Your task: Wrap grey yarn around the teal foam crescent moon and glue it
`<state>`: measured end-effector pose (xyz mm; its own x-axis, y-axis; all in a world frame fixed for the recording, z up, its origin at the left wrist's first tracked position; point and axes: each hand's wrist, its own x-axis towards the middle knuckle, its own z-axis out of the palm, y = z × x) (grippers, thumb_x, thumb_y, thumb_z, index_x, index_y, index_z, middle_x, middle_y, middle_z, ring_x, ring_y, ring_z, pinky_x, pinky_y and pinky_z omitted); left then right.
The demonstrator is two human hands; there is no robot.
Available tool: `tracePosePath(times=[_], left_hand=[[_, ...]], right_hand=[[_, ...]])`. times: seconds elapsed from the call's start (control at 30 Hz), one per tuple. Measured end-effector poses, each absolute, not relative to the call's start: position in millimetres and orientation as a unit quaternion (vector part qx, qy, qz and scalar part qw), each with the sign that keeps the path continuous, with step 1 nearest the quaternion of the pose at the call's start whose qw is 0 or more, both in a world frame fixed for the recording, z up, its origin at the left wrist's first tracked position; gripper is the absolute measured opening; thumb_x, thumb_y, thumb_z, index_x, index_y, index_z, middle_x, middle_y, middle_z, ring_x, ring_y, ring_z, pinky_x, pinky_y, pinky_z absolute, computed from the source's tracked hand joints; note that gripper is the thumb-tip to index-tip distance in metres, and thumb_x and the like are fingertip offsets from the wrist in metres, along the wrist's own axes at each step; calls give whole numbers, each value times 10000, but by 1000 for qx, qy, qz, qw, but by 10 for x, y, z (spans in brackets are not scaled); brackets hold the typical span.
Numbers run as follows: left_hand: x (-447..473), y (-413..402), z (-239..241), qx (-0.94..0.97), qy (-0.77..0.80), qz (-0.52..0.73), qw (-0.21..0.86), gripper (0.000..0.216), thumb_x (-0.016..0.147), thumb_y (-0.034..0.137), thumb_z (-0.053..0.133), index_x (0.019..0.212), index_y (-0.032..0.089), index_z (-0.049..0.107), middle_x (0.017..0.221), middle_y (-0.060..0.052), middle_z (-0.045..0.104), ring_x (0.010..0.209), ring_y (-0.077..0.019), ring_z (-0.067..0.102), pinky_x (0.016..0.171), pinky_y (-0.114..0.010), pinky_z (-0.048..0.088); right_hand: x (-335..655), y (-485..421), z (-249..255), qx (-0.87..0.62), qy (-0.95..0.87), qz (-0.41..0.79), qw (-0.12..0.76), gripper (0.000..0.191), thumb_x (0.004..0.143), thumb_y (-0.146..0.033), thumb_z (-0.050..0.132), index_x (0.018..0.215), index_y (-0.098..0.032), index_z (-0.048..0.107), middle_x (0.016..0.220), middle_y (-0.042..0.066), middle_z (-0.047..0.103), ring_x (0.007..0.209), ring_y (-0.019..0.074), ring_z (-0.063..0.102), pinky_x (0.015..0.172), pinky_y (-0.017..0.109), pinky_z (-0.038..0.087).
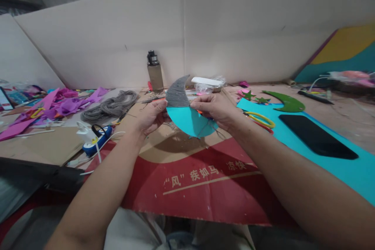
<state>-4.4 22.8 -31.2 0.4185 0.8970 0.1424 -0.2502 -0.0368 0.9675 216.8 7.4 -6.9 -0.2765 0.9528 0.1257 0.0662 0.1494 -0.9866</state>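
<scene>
A turquoise crescent-shaped cutout (190, 121) is held upright above the table between both hands. Its upper horn (177, 93) is wrapped in grey yarn. My left hand (152, 116) pinches the crescent's left edge where the yarn wrapping ends. My right hand (215, 108) grips its right side, fingers closed, with a thin grey strand running by them. A loose bundle of the same grey yarn (109, 106) lies on the table to the left, behind my left hand.
Red and brown cardboard (202, 179) covers the table. A glue gun (95, 138) lies left, purple scraps (58, 105) beyond it. Right: turquoise sheet (345, 168) with a black phone (318, 137), yellow-handled scissors (259, 119), green crescent (288, 103). A bottle (154, 71) stands by the white wall.
</scene>
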Motion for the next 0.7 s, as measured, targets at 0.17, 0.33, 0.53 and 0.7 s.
tracePosePath(times=[0.17,0.33,0.53,0.7], left_hand=[[-43,205,-277,597,295,454,593,460,653,512,738,924,143,694,778,-62,693,621,-142,614,626,-282,486],[-47,186,-241,602,330,449,572,332,656,326,777,917,135,704,904,-82,709,726,-156,637,713,-307,505],[-21,207,-269,582,303,449,607,334,667,302,772,945,133,691,921,-83,709,742,-145,635,724,-286,502],[16,203,-267,556,290,453,634,411,641,268,789,1016,147,669,978,-88,710,775,-155,646,744,-286,505]], right_hand=[[2154,70,-67,-434,-630,471,439,263,642,-399,692,620,-164,575,475,-74,383,459,59,276,478,253,197],[2157,85,-96,-427,-643,461,438,259,629,-401,704,645,-166,597,515,-54,446,483,73,339,486,252,246],[2147,78,-120,-391,-645,500,426,258,640,-404,709,646,-178,584,501,-55,434,473,73,329,474,248,232],[2131,63,-109,-395,-633,509,430,263,636,-387,713,623,-178,556,473,-67,402,448,65,301,461,248,188]])
